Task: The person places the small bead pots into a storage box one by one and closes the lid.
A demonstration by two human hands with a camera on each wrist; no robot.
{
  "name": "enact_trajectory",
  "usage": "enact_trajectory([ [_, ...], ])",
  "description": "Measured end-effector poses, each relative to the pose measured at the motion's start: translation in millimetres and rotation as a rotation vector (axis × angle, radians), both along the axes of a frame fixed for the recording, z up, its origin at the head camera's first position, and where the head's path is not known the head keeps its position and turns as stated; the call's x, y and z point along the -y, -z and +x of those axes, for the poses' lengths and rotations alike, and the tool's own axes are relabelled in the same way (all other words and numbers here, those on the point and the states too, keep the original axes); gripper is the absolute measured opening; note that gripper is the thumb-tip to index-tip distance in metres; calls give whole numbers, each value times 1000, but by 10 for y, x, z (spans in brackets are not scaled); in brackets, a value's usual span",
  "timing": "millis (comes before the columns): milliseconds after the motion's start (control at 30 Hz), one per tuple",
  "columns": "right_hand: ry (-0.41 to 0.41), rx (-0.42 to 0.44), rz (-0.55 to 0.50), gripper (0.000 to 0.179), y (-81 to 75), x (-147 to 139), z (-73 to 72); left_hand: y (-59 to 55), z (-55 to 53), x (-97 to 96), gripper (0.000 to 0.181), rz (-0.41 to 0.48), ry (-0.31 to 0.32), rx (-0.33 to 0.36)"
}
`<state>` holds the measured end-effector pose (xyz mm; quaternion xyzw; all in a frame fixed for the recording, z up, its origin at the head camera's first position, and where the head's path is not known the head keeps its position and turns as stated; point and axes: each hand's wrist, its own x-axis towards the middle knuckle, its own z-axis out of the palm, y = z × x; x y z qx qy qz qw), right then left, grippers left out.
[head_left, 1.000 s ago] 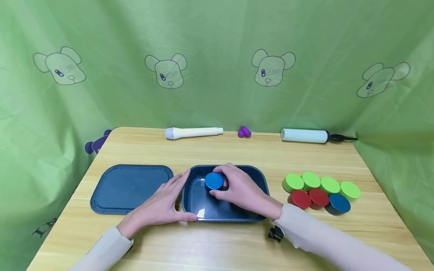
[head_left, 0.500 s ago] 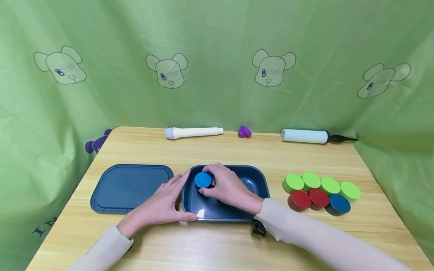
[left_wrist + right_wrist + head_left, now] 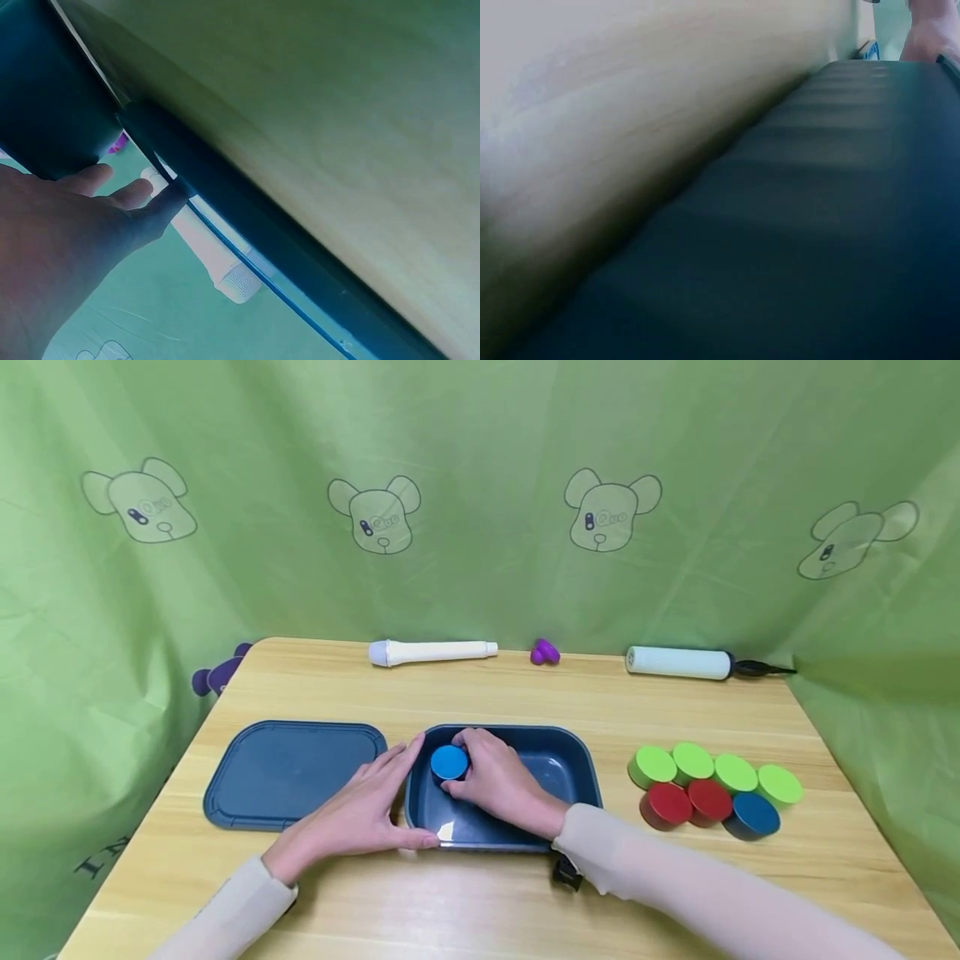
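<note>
Pinching the side of a blue cylinder (image 3: 448, 764), the right hand (image 3: 502, 783) has its thumb and fingers curled just left of the frame's centre; the cylinder stands upright inside the left part of a dark blue box (image 3: 555, 771), lower centre (whether its base touches the floor, I cannot tell). The left hand (image 3: 356, 817), spread wide with straight fingers and thumb apart, spans the box's left end, gripping nothing. A dark blue lid (image 3: 292, 768) lies flat at the lower left, partly behind that hand. At the lower right, four green cylinders (image 3: 652, 767) form a row, with two red cylinders (image 3: 667, 806) and a darker blue cylinder (image 3: 752, 816) in front
</note>
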<state>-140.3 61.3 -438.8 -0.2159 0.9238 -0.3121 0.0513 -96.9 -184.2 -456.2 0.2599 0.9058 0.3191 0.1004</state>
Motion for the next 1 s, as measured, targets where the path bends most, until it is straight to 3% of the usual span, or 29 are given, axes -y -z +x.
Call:
enact_trajectory([
  [1000, 33, 28, -98, 51, -9, 11, 41, 35, 3, -6, 129, -16, -4, -17],
])
